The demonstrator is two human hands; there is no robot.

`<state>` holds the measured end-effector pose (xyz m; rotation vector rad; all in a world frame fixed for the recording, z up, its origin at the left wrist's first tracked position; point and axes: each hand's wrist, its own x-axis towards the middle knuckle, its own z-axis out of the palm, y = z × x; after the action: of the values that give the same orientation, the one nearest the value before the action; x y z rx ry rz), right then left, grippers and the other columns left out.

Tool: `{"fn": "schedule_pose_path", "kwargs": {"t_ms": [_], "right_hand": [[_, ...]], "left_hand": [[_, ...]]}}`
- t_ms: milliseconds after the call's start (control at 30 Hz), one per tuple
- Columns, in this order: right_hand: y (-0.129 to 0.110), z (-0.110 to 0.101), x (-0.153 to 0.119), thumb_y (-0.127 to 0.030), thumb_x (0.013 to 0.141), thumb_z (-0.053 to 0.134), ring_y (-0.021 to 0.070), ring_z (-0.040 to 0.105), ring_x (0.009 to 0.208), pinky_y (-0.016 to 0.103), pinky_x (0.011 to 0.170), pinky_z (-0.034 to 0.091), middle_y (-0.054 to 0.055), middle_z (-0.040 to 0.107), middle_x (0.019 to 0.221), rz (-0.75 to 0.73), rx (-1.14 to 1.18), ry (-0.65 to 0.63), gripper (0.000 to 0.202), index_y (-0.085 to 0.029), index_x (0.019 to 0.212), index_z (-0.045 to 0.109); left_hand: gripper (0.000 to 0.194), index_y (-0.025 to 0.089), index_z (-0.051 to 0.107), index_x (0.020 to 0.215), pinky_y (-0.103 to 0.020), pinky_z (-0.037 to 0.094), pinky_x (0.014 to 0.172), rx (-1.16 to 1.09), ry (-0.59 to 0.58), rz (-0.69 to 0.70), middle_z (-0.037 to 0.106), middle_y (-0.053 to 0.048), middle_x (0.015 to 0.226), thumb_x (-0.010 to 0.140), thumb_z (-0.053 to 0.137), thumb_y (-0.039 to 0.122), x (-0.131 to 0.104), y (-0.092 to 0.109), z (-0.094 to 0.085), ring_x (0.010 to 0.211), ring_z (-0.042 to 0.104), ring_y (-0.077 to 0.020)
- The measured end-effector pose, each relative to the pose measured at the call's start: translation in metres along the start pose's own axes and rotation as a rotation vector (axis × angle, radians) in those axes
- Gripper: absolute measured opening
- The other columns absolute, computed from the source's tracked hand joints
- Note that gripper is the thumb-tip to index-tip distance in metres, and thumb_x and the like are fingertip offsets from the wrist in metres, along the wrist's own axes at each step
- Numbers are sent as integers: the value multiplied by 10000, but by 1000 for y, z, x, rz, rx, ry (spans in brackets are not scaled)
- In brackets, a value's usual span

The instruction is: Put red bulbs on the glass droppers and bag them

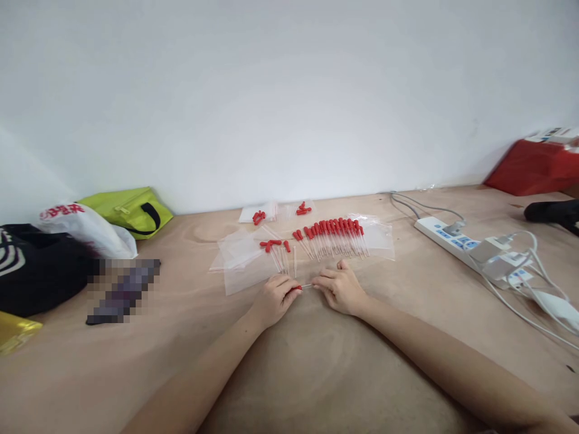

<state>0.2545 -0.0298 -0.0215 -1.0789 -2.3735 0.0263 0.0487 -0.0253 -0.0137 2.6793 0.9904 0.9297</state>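
Low over the table, my left hand [275,299] pinches a red rubber bulb [297,288]. Fingers closed, my right hand [340,289] grips a thin clear tube [307,286] that runs to the bulb; how far it sits inside is hidden. Just beyond my left hand lie several loose tubes [295,262] and loose red bulbs [271,243]. A row of droppers [337,235], clear tubes with red bulbs on top, lies side by side beyond my right hand. Clear plastic bags [246,274] are spread under and beside these.
Small piles of red bulbs [259,217] lie on bags near the wall. At right are a white power strip [446,241] with chargers and cables, a red bag [529,169] and a black object [549,212]. A lime-green bag [136,208], white plastic bag [85,232] and black bag [40,271] stand left.
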Motion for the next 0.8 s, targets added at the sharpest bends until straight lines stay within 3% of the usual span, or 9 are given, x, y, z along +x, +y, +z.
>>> {"fn": "schedule_pose_path", "kwargs": {"t_ms": [200, 600, 800], "right_hand": [[-3, 2, -1, -176, 846, 384, 111, 475, 629, 294, 661, 180, 13, 629, 746, -9, 73, -22, 229, -190, 805, 609], [-15, 3, 5, -187, 865, 364, 121, 520, 667, 284, 662, 215, 19, 642, 767, 100, 130, -94, 248, -194, 821, 608], [-25, -9, 14, -238, 844, 415, 173, 508, 788, 320, 691, 206, 51, 643, 811, 77, -2, -86, 213, -201, 879, 622]], "left_hand": [[234, 153, 561, 772, -289, 428, 694, 19, -49, 87, 592, -45, 723, 890, 384, 251, 2, 3, -1, 696, 531, -152], [257, 161, 558, 795, -303, 424, 725, 29, -100, 75, 591, -55, 752, 897, 342, 257, 3, 0, 1, 722, 519, -160], [232, 189, 577, 865, -317, 400, 772, 100, 13, 87, 617, -45, 811, 901, 357, 255, 6, -16, -11, 780, 540, -166]]}}
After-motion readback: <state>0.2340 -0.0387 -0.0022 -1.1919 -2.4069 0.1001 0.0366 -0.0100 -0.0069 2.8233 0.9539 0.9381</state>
